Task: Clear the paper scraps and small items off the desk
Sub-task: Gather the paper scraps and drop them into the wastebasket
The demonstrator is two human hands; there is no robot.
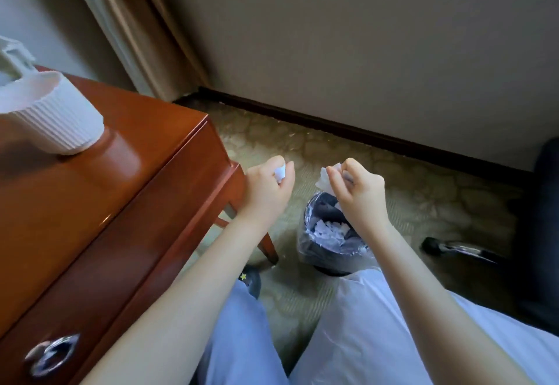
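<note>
Filling the left side of the view, a polished reddish-brown desk (127, 154) shows a glossy top. A white ribbed cup (60, 121) stands upright on it near the far edge. A drawer front faces the person, with a silver handle (51, 354) low in the corner of the view. Beyond the desk a beige curtain (133, 33) hangs beside a plain pale wall (378, 36), and a dark baseboard (332, 126) runs along the bottom of that wall. The floor is a patterned greenish carpet (272, 139).

On the carpet, just past the person's knees in light blue trousers (378, 333), stands a dark waste bin (317, 248) lined with clear plastic. It sits between the desk's leg and the chrome foot of a dark office chair (544, 218) at the right edge. Torn white paper pieces (331, 230) lie heaped inside the bin.

The left hand (267, 186) is raised just beside the desk's near corner, over the carpet and to the left of the bin. Its fingers are curled tight round a small white scrap (280, 173), which peeks out between thumb and forefinger. The right hand (361, 192) is held directly above the bin's opening, its fingers likewise curled in. It pinches a larger white scrap (324, 181) that hangs out to the left of the knuckles. The two hands are near each other but apart, and neither touches the desk or the bin.
</note>
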